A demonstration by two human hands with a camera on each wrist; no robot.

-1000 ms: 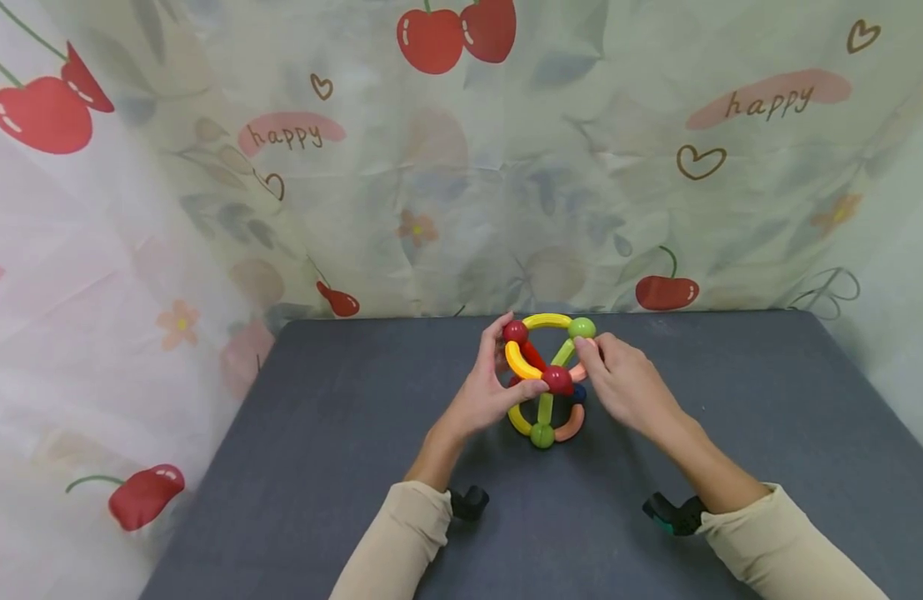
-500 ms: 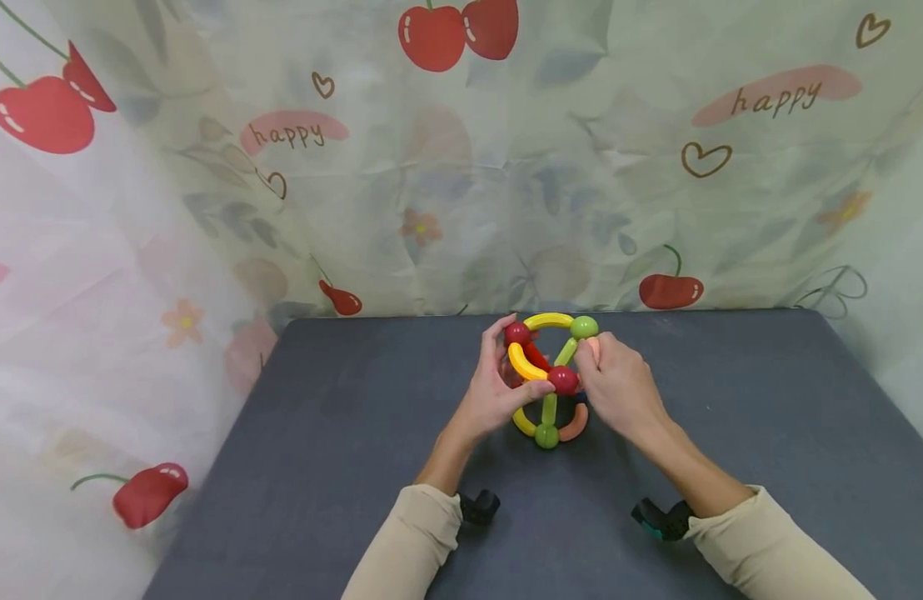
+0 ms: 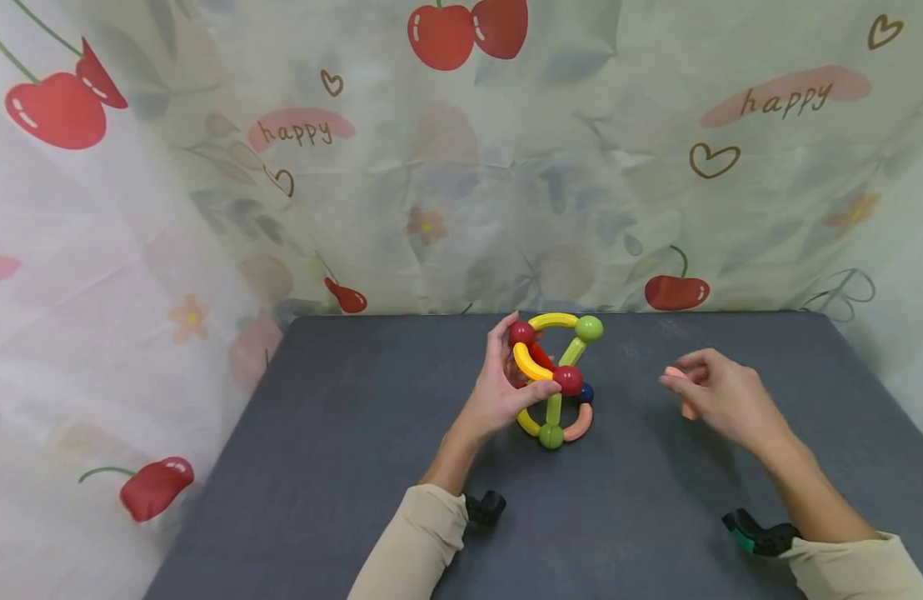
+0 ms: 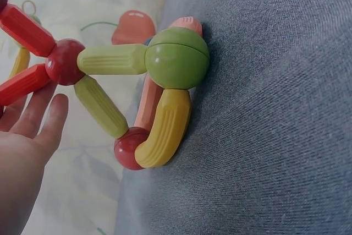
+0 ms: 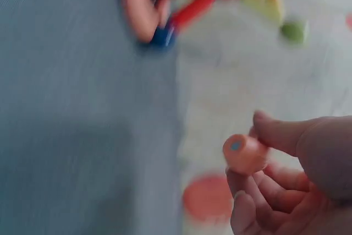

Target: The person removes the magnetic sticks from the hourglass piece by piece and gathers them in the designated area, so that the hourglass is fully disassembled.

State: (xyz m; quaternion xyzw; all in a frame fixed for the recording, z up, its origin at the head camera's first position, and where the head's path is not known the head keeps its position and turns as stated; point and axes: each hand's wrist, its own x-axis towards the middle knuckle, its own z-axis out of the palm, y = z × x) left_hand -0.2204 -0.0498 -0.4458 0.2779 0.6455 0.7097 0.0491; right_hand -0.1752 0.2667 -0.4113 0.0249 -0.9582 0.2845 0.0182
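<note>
My left hand (image 3: 499, 390) grips the upper left of a standing frame of magnetic sticks and balls (image 3: 534, 362), thumb near a red ball (image 3: 568, 380). In the head view, a green ball (image 3: 589, 328) tops its right side, and a dark blue ball (image 3: 586, 392) shows lower down. Seen from the left wrist, the frame's base has a green ball (image 4: 177, 59) and a curved yellow stick (image 4: 168, 130) close to the cloth. Off to the right, my right hand (image 3: 731, 402) pinches a curved peach magnetic stick (image 5: 246, 154) between thumb and fingers, held in the air apart from the frame.
Dark grey cloth (image 3: 356, 433) covers the table. Behind it hangs a curtain (image 3: 499, 200) printed with cherries, hearts and lettering, and more printed cloth (image 3: 79, 333) hangs at the left. Black wrist devices (image 3: 761, 533) sit below both hands.
The right hand has pulled the curved peach stick off the frame's upper right and carried it rightward. The left hand still holds the frame in about the same place.
</note>
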